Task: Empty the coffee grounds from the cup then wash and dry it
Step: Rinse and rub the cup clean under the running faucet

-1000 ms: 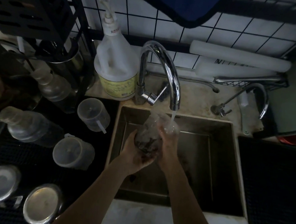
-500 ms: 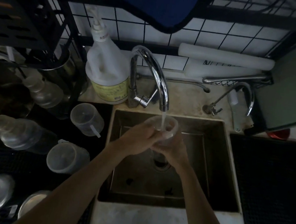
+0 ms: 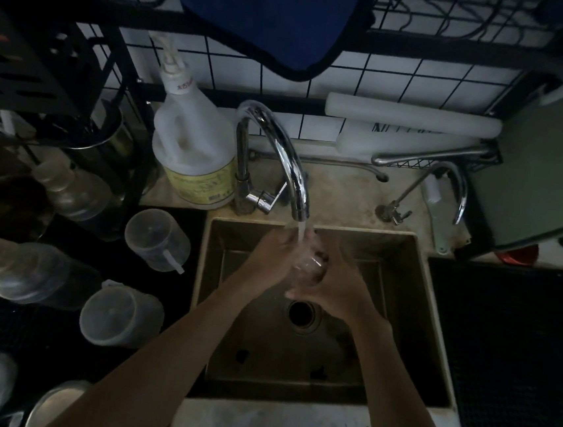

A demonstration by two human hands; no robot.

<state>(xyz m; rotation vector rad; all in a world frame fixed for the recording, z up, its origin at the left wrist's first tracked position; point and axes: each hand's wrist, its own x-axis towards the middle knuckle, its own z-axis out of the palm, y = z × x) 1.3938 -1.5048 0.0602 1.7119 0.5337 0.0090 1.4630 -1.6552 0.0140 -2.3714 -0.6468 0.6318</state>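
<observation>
Now both hands, left (image 3: 270, 260) and right (image 3: 337, 284), grip the clear cup (image 3: 308, 262) under the tap's stream (image 3: 300, 230).

Both forearms reach forward and converge; left hand (image 3: 274, 259) and right hand (image 3: 337, 284) curl inward, fingers meeting.

The clear cup (image 3: 309, 262) was largely hidden between the left hand (image 3: 274, 257) and right hand (image 3: 335, 284), its contents indiscernible.
</observation>
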